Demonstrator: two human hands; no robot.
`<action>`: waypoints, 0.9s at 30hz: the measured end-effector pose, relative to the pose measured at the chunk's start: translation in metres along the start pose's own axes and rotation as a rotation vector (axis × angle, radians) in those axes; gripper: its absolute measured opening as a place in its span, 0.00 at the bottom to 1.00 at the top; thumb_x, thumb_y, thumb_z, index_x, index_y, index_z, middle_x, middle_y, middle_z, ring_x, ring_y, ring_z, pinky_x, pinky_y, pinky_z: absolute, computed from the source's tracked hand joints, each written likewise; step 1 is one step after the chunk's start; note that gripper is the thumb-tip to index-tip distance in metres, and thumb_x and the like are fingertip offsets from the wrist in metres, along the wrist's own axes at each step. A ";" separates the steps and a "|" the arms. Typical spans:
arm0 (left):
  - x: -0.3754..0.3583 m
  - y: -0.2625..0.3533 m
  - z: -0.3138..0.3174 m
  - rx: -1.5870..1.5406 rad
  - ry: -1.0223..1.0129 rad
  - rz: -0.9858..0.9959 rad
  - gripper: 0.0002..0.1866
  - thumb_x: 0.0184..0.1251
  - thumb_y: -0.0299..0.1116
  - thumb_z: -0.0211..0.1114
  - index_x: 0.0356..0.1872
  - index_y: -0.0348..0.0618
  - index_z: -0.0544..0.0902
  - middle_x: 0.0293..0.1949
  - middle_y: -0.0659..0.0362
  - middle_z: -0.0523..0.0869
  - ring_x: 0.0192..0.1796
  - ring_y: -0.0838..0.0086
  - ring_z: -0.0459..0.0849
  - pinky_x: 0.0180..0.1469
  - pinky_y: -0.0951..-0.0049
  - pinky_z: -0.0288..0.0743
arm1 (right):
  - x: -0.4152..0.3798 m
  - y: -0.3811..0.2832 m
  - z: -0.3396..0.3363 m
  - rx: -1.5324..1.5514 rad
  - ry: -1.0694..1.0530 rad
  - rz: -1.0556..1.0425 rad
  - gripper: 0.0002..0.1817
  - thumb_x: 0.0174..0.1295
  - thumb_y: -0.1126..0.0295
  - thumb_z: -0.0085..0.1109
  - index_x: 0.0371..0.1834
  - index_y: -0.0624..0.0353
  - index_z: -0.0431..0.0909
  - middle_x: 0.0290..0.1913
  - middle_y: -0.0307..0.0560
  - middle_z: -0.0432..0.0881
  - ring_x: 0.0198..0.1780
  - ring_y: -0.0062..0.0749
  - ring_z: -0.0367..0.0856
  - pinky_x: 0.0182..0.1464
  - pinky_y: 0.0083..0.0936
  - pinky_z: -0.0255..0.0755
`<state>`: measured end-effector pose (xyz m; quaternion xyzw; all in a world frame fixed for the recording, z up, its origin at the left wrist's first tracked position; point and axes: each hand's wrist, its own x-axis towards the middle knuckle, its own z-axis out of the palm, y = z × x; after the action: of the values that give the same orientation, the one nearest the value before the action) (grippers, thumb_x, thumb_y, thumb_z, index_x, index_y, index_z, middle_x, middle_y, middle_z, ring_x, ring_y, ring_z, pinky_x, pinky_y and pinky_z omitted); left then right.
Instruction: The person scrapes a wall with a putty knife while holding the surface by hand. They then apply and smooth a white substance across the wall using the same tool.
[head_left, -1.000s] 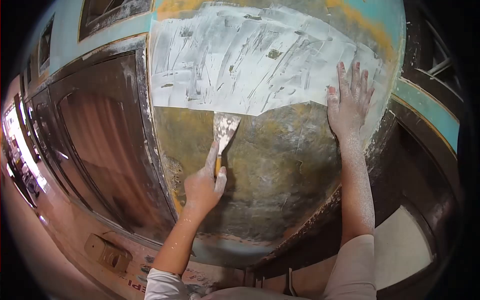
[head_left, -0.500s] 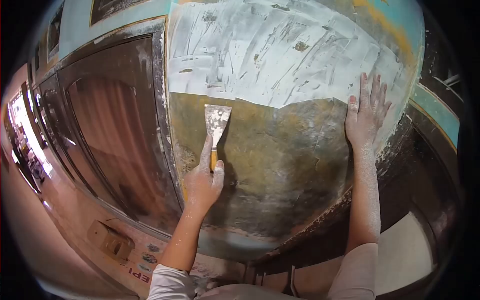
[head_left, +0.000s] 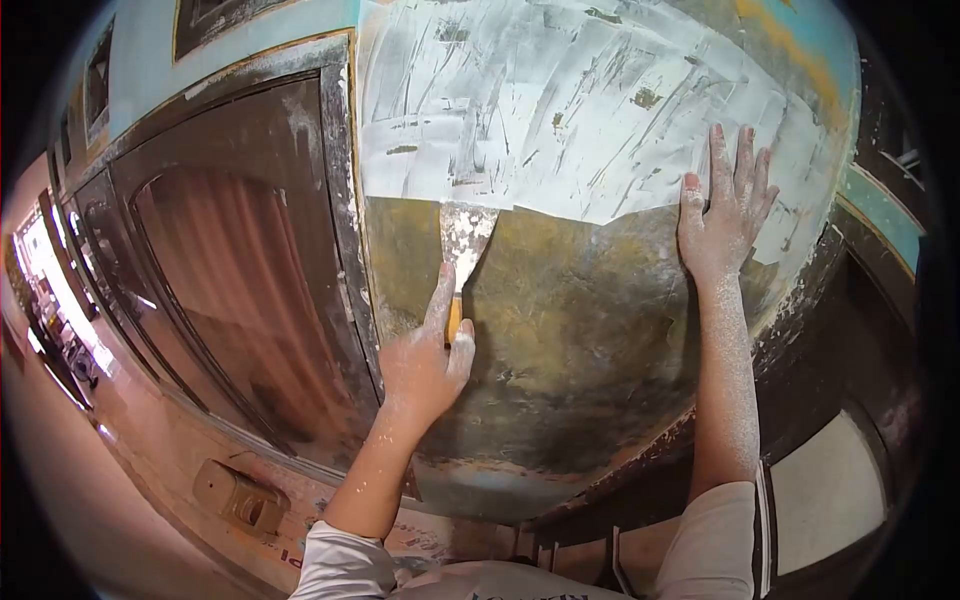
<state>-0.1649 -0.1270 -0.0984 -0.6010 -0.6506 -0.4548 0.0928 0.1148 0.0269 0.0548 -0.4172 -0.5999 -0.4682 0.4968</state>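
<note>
A wall section (head_left: 560, 330) fills the middle of the view, white and streaky above, bare brownish-green below. My left hand (head_left: 425, 365) is closed around the yellow handle of a putty knife (head_left: 468, 240), its index finger stretched along the handle towards the blade. The speckled metal blade points up, its top edge at the lower border of the white layer (head_left: 560, 130). My right hand (head_left: 725, 225), dusted with white powder, lies with fingers spread on the wall, its fingertips over the white layer and nothing held in it.
Left of the wall section stands a dark wooden door (head_left: 240, 250) with a reddish curtain behind its panel. A brown plastic stool (head_left: 240, 497) is on the floor at the lower left. A dark frame with a pale panel (head_left: 830, 490) is at the lower right.
The putty knife's blade has come up to the edge of the white layer; before, it was slightly below. The view has shifted a little, and my right hand stays spread on the wall.
</note>
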 end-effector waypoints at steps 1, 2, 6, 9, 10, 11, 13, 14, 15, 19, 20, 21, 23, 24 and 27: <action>-0.002 -0.001 -0.001 -0.052 0.021 0.022 0.38 0.70 0.41 0.58 0.80 0.52 0.56 0.16 0.49 0.80 0.20 0.49 0.80 0.27 0.55 0.74 | 0.000 -0.001 -0.001 0.010 -0.005 0.015 0.31 0.74 0.46 0.44 0.80 0.27 0.55 0.84 0.37 0.47 0.83 0.50 0.42 0.79 0.64 0.33; -0.005 -0.004 0.003 -0.055 0.028 0.027 0.38 0.70 0.41 0.58 0.80 0.52 0.56 0.16 0.49 0.80 0.20 0.49 0.80 0.27 0.55 0.74 | 0.000 -0.002 -0.001 0.007 0.003 0.014 0.31 0.74 0.46 0.44 0.80 0.27 0.55 0.84 0.37 0.47 0.83 0.50 0.42 0.79 0.64 0.33; -0.005 0.008 -0.004 -0.044 -0.039 -0.042 0.38 0.68 0.36 0.60 0.79 0.49 0.59 0.17 0.49 0.79 0.19 0.53 0.80 0.29 0.60 0.75 | 0.001 -0.006 -0.002 -0.012 -0.003 0.029 0.32 0.73 0.47 0.46 0.80 0.27 0.56 0.84 0.36 0.47 0.83 0.49 0.42 0.79 0.62 0.34; -0.007 0.006 -0.003 -0.062 -0.028 -0.022 0.38 0.68 0.37 0.61 0.79 0.48 0.60 0.16 0.50 0.78 0.19 0.54 0.79 0.28 0.60 0.74 | 0.000 -0.007 -0.004 -0.010 -0.003 0.033 0.31 0.73 0.49 0.47 0.80 0.28 0.57 0.83 0.36 0.48 0.83 0.49 0.44 0.79 0.63 0.36; -0.009 0.008 -0.003 -0.060 -0.032 -0.022 0.38 0.68 0.37 0.61 0.79 0.48 0.60 0.16 0.50 0.78 0.19 0.54 0.79 0.28 0.60 0.74 | 0.000 -0.007 -0.004 -0.011 -0.006 0.037 0.31 0.73 0.49 0.47 0.80 0.28 0.57 0.83 0.36 0.48 0.83 0.49 0.44 0.79 0.63 0.36; -0.013 0.011 -0.003 -0.052 -0.060 -0.030 0.38 0.68 0.37 0.61 0.79 0.47 0.60 0.16 0.51 0.78 0.18 0.55 0.79 0.27 0.60 0.73 | 0.000 -0.007 -0.004 -0.005 0.001 0.033 0.31 0.73 0.49 0.47 0.80 0.28 0.57 0.83 0.36 0.48 0.82 0.49 0.44 0.79 0.63 0.36; -0.014 0.014 0.001 -0.054 -0.073 -0.018 0.38 0.68 0.36 0.61 0.78 0.44 0.61 0.16 0.51 0.78 0.17 0.57 0.77 0.26 0.62 0.73 | -0.001 -0.006 -0.002 -0.001 0.007 0.035 0.31 0.74 0.49 0.47 0.80 0.28 0.57 0.83 0.36 0.48 0.82 0.49 0.45 0.79 0.63 0.36; -0.012 0.015 0.002 -0.054 -0.080 -0.017 0.38 0.68 0.36 0.61 0.78 0.44 0.61 0.16 0.51 0.78 0.17 0.57 0.77 0.26 0.62 0.73 | -0.002 -0.005 -0.001 0.005 0.016 0.028 0.31 0.74 0.49 0.46 0.80 0.28 0.57 0.83 0.36 0.48 0.82 0.49 0.45 0.79 0.63 0.36; -0.007 0.017 0.002 -0.071 -0.053 0.003 0.38 0.68 0.36 0.62 0.78 0.43 0.61 0.16 0.51 0.78 0.17 0.58 0.77 0.26 0.63 0.72 | -0.002 -0.005 -0.001 0.012 0.026 0.019 0.30 0.74 0.49 0.46 0.80 0.28 0.57 0.83 0.35 0.48 0.82 0.49 0.45 0.79 0.63 0.36; -0.007 0.015 0.012 -0.102 -0.007 0.024 0.39 0.68 0.38 0.61 0.79 0.45 0.58 0.14 0.53 0.77 0.16 0.57 0.77 0.24 0.62 0.71 | -0.003 -0.006 -0.001 0.020 0.042 0.008 0.30 0.74 0.48 0.46 0.80 0.28 0.57 0.83 0.35 0.48 0.82 0.49 0.45 0.79 0.63 0.36; -0.009 0.011 0.018 -0.101 -0.012 0.009 0.40 0.69 0.41 0.61 0.80 0.48 0.56 0.12 0.54 0.76 0.16 0.55 0.77 0.22 0.59 0.70 | -0.004 -0.006 -0.001 0.014 0.022 0.019 0.30 0.74 0.49 0.46 0.80 0.28 0.57 0.83 0.36 0.48 0.82 0.49 0.45 0.79 0.63 0.36; -0.008 0.011 0.023 -0.156 0.035 0.043 0.40 0.68 0.41 0.61 0.80 0.48 0.56 0.12 0.56 0.76 0.15 0.56 0.77 0.22 0.59 0.70 | -0.005 -0.005 -0.001 0.005 0.003 0.032 0.31 0.74 0.49 0.47 0.79 0.28 0.58 0.83 0.36 0.48 0.82 0.49 0.45 0.79 0.63 0.36; -0.006 0.016 0.024 -0.125 0.036 0.038 0.40 0.68 0.40 0.62 0.80 0.47 0.57 0.12 0.56 0.76 0.15 0.56 0.77 0.22 0.60 0.70 | -0.005 -0.005 -0.002 0.010 0.008 0.028 0.31 0.73 0.49 0.47 0.79 0.29 0.58 0.83 0.36 0.48 0.82 0.49 0.45 0.79 0.64 0.35; -0.004 0.020 0.022 -0.089 0.041 0.029 0.41 0.67 0.40 0.62 0.80 0.47 0.57 0.12 0.56 0.75 0.15 0.57 0.76 0.22 0.60 0.70 | -0.005 -0.005 -0.002 0.021 0.013 0.022 0.31 0.73 0.49 0.48 0.79 0.29 0.58 0.83 0.36 0.48 0.82 0.49 0.45 0.78 0.64 0.35; -0.004 0.019 0.023 -0.091 0.043 0.026 0.40 0.67 0.40 0.62 0.80 0.48 0.58 0.12 0.56 0.75 0.15 0.57 0.76 0.22 0.60 0.70 | -0.005 -0.006 -0.003 0.033 0.012 0.022 0.31 0.73 0.50 0.49 0.79 0.29 0.58 0.83 0.37 0.49 0.82 0.50 0.44 0.78 0.65 0.35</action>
<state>-0.1376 -0.1164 -0.1045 -0.6031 -0.6194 -0.4953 0.0853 0.1105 0.0228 0.0487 -0.4128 -0.6001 -0.4552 0.5122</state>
